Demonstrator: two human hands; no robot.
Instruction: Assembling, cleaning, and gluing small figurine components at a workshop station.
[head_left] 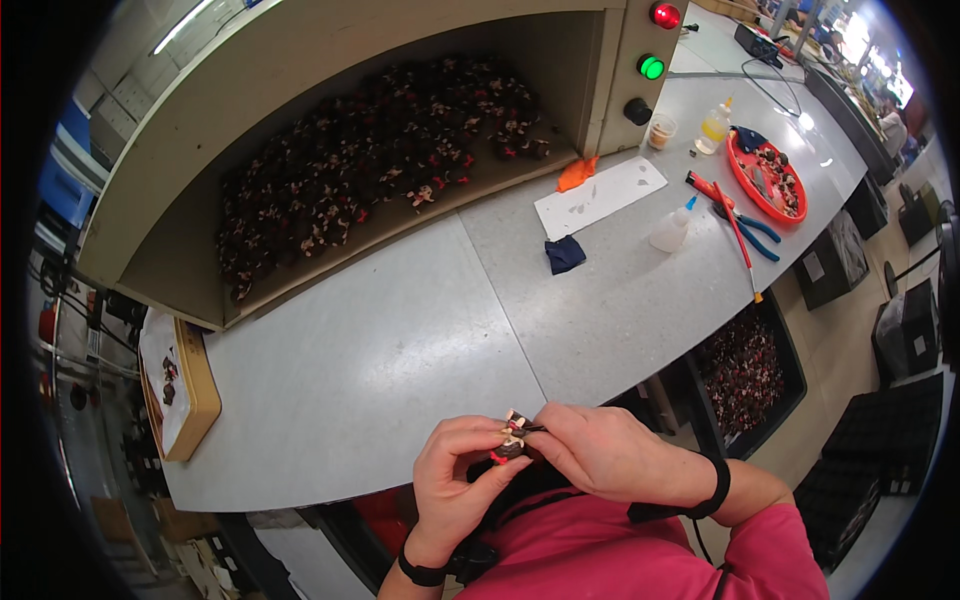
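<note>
Near the front edge of the table, my left hand (455, 478) pinches a small dark-brown figurine (511, 446) with cream and red parts between thumb and fingers. Close against it from the right, my right hand (605, 450) is closed, fingertips pressed together. A thin dark tip shows between those fingertips and meets the figurine; the rest of it is hidden in the hand, so its kind cannot be told. Both hands are in front of my body, just off the table edge.
A large beige machine (400, 195) with a wide opening holds many similar figurines (370, 140). Right of it are a white sheet (600, 197), dark cloth (565, 254), bottles (672, 228), blue-handled pliers (757, 232), a brush (745, 255) and a red tray (790, 208). A yellow tray (200, 395) stands left.
</note>
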